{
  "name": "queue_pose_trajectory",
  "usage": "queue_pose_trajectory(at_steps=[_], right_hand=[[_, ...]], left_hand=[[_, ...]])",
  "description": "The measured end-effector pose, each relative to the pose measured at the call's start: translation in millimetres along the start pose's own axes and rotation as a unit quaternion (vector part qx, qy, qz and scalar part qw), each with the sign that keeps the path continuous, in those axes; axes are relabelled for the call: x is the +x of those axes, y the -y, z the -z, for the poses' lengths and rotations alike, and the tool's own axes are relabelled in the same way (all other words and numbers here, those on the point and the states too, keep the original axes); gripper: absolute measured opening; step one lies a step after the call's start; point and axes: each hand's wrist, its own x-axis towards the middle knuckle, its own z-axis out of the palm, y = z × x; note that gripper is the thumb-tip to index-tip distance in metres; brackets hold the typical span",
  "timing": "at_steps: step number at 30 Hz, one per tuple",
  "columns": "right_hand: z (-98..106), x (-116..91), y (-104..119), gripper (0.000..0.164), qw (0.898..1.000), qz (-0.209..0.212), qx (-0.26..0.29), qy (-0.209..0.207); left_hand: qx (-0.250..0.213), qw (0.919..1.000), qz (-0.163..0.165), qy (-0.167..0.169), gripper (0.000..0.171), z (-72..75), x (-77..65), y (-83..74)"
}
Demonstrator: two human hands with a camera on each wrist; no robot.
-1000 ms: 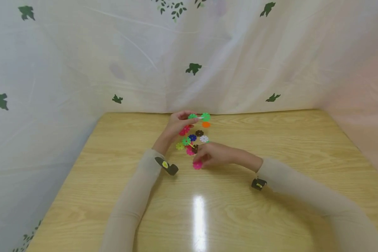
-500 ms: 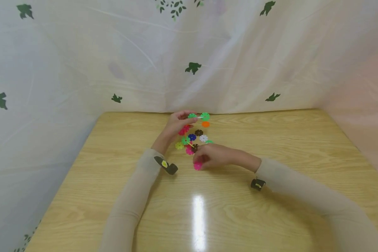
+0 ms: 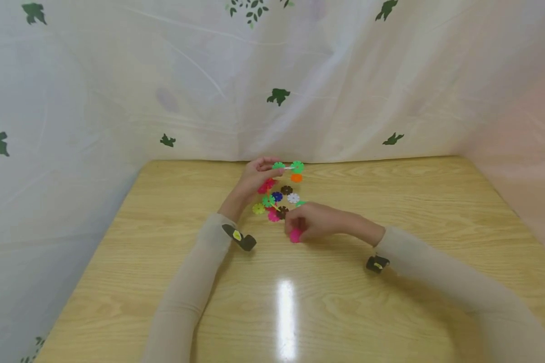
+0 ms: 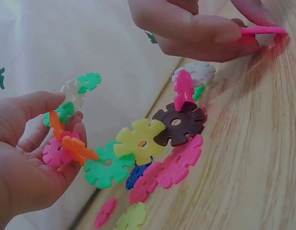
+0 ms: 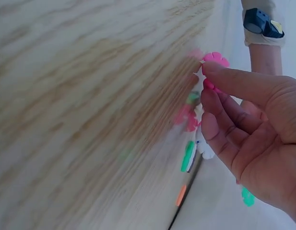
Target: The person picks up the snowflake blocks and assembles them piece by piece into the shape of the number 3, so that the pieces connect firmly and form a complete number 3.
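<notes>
- While one pink disc (image 3: 295, 236) is pinched by the right hand (image 3: 318, 220), one disc chain (image 4: 128, 143) is gripped by the left hand (image 3: 252, 179), near the desk's far edge.
- Counted in chain: three green discs (image 4: 109, 175), two orange discs (image 4: 80, 152).
- Bent; long axis directed nearward from far edge.
- Wood-grained desk (image 3: 368, 312), backed by green-printed pale cloth (image 3: 345, 75).

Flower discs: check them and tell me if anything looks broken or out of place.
Nothing looks clearly broken. The chain in the left hand bends at uneven angles, which seems normal for slotted links. The orange disc lies by itself toward the table's back edge, so it looks slightly stray.
</notes>
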Motion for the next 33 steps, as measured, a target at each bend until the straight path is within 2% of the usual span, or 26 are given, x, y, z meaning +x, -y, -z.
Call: queue_pose_trajectory(at_steps=[8,13,20,23,26,30,33], right_hand=[[18,-9,-6,0.009,1.0,-0.005,0.009,-0.03],[40,-14,-7,0.009,0.996,-0.022,0.021,-0.082],[73,-18,-12,0.012,0.985,-0.049,0.056,-0.154],[85,-16,-17,0.012,0.977,-0.05,0.055,-0.2],[93,-15,-21,0.01,0.963,-0.059,0.061,-0.254],[99,-11,-29,0.013,0.943,-0.062,0.109,-0.307],[101,-9,-36,0.017,0.931,-0.054,0.157,-0.326]], left_hand=[[0.011,0.9999,0.008,-0.008,0.024,-0.5,0.5,1.7],[-0.008,0.9998,0.016,-0.001,0.024,-3.0,-1.0,2.1],[-0.028,0.9995,0.012,0.011,0.021,-6.8,-2.7,0.7],[-0.029,0.9994,0.008,0.019,0.022,-7.7,-3.2,0.2],[-0.024,0.9993,0.004,0.026,0.027,-9.0,-4.4,-1.0],[-0.012,0.9993,-0.006,0.036,0.034,-10.5,-5.1,-2.1],[-0.007,0.9988,-0.012,0.047,0.033,-10.9,-5.5,-2.3]])
